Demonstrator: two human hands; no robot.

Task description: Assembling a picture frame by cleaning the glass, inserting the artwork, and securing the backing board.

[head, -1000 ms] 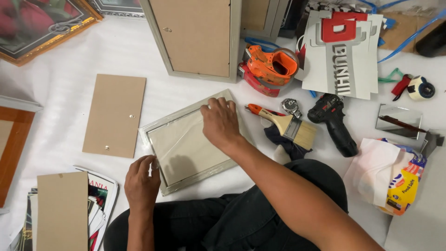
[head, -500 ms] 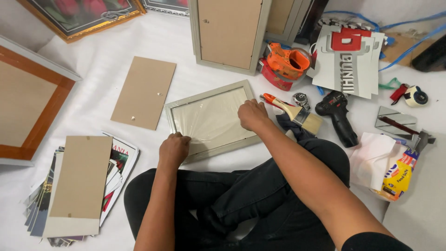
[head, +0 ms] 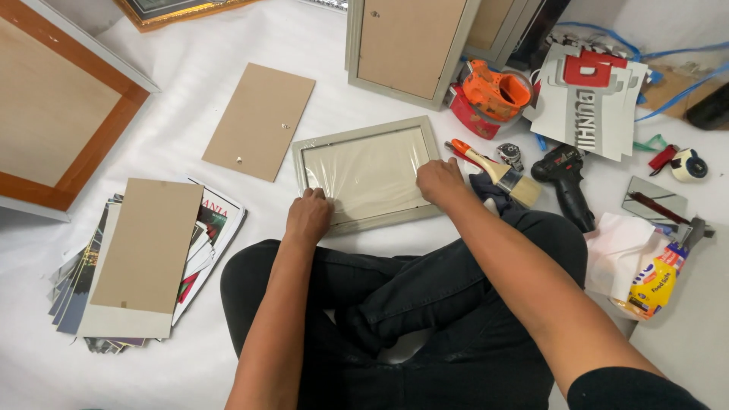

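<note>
A grey-green picture frame [head: 363, 134] wrapped in clear plastic lies flat on the white sheet in front of my crossed legs. My left hand [head: 307, 218] grips its near left corner with curled fingers. My right hand [head: 439, 181] presses on its right edge, fingers bent over the rim. A loose brown backing board [head: 260, 121] lies just beyond the frame to the left.
A stack of prints topped by a brown board [head: 148, 254] sits at my left. A paintbrush [head: 493, 168], tape measure [head: 510, 155], black drill [head: 563, 182], orange tape dispenser [head: 493, 91] and glue bottle [head: 657, 281] crowd the right. Larger frames [head: 406, 45] lean behind, another frame [head: 61, 114] at far left.
My left hand moved forward from my knee onto the frame's near left corner. My right hand slid from the frame's middle to its right edge. The view shifted, showing more of the left side.
</note>
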